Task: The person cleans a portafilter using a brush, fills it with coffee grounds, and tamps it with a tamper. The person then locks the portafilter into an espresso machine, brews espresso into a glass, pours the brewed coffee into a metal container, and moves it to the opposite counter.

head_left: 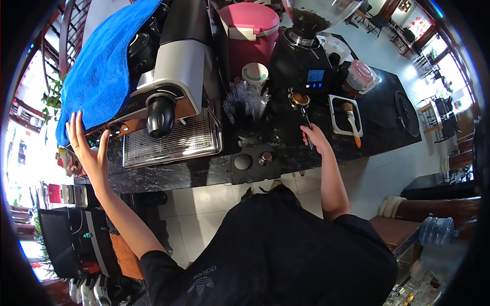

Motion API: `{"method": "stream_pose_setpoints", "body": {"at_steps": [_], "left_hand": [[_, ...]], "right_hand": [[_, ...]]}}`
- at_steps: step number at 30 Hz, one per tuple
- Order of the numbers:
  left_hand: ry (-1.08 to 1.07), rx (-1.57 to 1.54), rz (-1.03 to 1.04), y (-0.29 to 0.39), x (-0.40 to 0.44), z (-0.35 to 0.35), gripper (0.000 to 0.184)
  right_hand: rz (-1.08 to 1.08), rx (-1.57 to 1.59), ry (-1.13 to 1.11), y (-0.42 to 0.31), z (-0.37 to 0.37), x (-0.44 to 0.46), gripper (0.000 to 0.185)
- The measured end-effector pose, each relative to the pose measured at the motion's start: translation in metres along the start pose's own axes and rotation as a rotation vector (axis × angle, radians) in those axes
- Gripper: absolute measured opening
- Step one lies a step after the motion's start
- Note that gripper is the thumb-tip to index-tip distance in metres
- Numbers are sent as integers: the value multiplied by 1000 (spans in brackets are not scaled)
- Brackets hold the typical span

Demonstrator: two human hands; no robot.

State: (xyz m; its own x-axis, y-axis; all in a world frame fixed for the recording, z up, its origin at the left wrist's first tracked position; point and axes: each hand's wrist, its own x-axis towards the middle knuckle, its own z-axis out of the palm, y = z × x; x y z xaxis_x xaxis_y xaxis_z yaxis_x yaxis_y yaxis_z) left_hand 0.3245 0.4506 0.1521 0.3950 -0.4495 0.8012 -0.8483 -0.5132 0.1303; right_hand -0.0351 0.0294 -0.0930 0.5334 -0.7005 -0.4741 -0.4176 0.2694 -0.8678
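Observation:
My right hand (316,138) is wrapped round the black handle of a portafilter (304,115). Brown coffee grounds show in its basket, which sits at the front of a black coffee grinder (293,64) with a lit screen. On the other side, my left hand (89,148) has its fingers spread at the left front edge of the espresso machine (178,64), by its buttons. The fingertips reach the hem of a blue towel (104,66) draped over the machine; whether they press on anything is unclear. A second black handle (161,116) juts from the machine's group head.
Below the machine is a metal drip tray (171,140). A tamping mat (250,176) with tampers lies at the counter's front edge. A cup of wrapped straws (246,109), a pink bucket (250,38) and a metal tray (344,126) with a brush (353,125) stand nearby.

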Motion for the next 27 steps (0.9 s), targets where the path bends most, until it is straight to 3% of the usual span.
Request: {"method": "stream_pose_setpoints", "body": {"at_steps": [27], "left_hand": [[6,11,17,0,1,1,64]], "right_hand": [[-43,-5,33,8,3,6,22]]}}
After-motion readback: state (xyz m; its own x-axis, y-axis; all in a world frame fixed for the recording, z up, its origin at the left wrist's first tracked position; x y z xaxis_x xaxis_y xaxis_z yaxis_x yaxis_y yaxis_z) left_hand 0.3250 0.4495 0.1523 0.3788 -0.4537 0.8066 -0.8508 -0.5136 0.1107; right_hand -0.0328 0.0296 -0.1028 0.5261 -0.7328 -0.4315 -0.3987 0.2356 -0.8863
